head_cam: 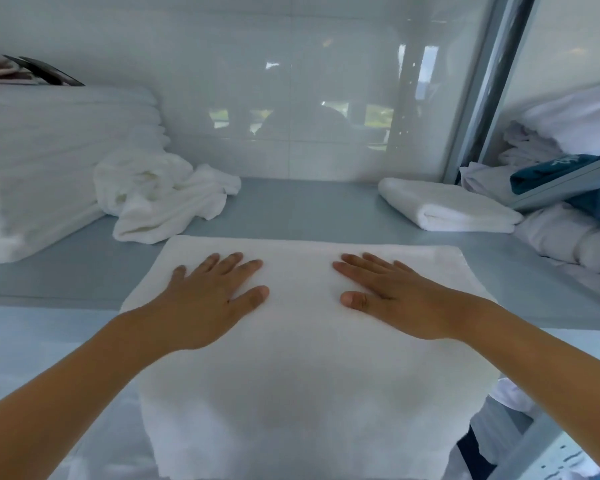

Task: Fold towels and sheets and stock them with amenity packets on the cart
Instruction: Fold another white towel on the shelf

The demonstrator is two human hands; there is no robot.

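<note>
White towel (pixel 312 341) lies spread flat on the grey bench (pixel 309 206), its near end hanging over the front edge, with the left hand (pixel 205 299) and right hand (pixel 399 299) pressing on it palms down, fingers straight, between a crumpled towel (pixel 160 195) and a folded towel (pixel 447 206).

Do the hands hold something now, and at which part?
Nothing is held. The left hand and right hand lie flat with straight fingers on the far half of the spread towel, pressing it onto the table.
</note>
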